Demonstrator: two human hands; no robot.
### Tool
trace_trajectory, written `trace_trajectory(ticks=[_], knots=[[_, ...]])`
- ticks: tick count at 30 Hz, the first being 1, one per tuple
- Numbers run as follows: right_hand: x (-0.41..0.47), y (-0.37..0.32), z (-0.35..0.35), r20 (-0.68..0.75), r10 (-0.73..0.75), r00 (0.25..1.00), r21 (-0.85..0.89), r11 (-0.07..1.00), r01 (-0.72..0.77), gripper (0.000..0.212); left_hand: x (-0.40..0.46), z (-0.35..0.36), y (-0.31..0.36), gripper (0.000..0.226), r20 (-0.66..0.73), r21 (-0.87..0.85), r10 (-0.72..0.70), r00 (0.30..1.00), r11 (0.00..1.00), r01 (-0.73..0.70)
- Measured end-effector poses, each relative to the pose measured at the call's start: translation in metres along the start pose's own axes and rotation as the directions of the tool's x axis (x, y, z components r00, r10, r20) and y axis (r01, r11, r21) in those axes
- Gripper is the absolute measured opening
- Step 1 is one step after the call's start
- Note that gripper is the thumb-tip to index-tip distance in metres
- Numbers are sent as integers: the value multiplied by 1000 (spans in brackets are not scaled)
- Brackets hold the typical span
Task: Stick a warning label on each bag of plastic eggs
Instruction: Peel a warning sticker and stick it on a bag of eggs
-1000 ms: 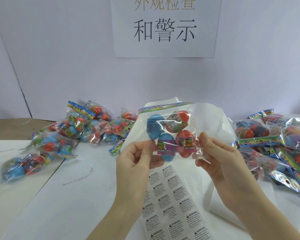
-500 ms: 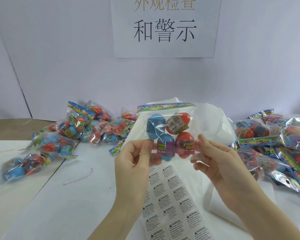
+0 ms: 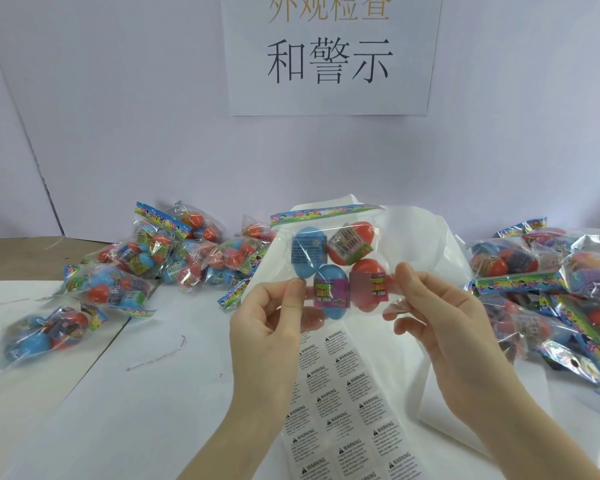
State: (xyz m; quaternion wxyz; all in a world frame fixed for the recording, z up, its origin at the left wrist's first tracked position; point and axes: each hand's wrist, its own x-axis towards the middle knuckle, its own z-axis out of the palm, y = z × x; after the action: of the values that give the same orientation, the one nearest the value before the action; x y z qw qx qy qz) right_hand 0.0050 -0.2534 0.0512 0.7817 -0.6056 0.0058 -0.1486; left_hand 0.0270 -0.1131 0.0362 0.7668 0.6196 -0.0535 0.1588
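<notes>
Since the earlier frames, both hands have drawn closer together along the bottom edge of the clear plastic bag of four plastic eggs (image 3: pixel 329 261), and the bag now hangs a little lower in front of the wall. The left hand (image 3: pixel 267 327) pinches the bag's lower left corner between thumb and forefinger, its other fingers curled behind the film. The right hand (image 3: pixel 440 327) pinches the lower right corner the same way, thumb on the front, fingers bent behind. The bag is held upright in the air above the white table (image 3: pixel 146 393), its colourful printed header strip (image 3: pixel 326 213) on top. Inside it, two blue eggs and two red eggs sit in two rows, each wrapped with a printed band.

Directly below the hands, flat on the table, lies a sheet of white rectangular warning labels (image 3: pixel 343 403), printed in rows with the word WARNING. Under and behind that sheet is a crumpled white plastic sheet (image 3: pixel 426 244). A pile of similar egg bags (image 3: pixel 174 251) lies on the far left of the table, with one loose egg bag (image 3: pixel 45 334) nearer the left edge. Another heap of egg bags (image 3: pixel 551 292) fills the right side. On the pale wall behind hangs a white paper sign with Chinese characters (image 3: pixel 329 53).
</notes>
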Motion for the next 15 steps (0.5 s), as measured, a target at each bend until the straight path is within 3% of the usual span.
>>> trace_trajectory(ticks=[11, 15], knots=[[0, 2, 0, -179, -214, 960, -44, 977, 209, 12, -2, 2, 0, 12, 73, -4, -23, 997, 1000, 23], [0, 4, 0, -263, -315, 912, -89, 949, 302, 10, -5, 2, 0, 36, 37, 96, 42, 998, 994, -45]])
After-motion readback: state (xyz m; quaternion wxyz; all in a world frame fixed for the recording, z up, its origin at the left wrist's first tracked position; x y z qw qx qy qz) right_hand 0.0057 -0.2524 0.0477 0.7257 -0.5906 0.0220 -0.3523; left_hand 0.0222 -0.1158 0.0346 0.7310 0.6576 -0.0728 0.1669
